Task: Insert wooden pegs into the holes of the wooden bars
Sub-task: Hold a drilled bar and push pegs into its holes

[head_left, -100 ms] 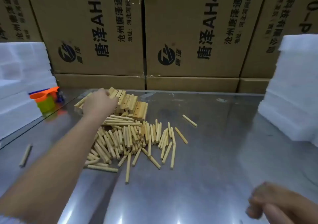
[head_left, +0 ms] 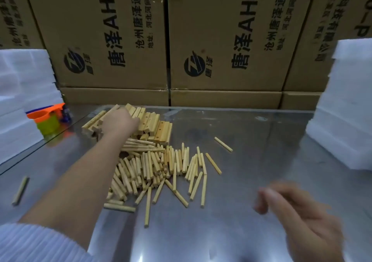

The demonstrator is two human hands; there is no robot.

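Progress: none visible; pegs (head_left: pixel 161 167) lie loose at centre, uninserted. At 11 o'clock, left hand (head_left: pixel 118 122) covers the bars (head_left: pixel 155 124), grip hidden; right hand (head_left: pixel 291 211), 4 o'clock, relaxed, empty.

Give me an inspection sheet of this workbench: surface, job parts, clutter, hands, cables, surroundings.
Surface: reflective metal table.
Job's things: wooden bars heaped at the far side; wooden pegs piled loosely in front of them; one stray peg at left, another at right.
Clutter: orange and green plastic container at left; white foam blocks on both sides.
Hands: left hand rests on the bars, grip hidden; right hand blurred, holds nothing.
Cables: nothing seen.
Surroundings: printed cardboard boxes behind the table.
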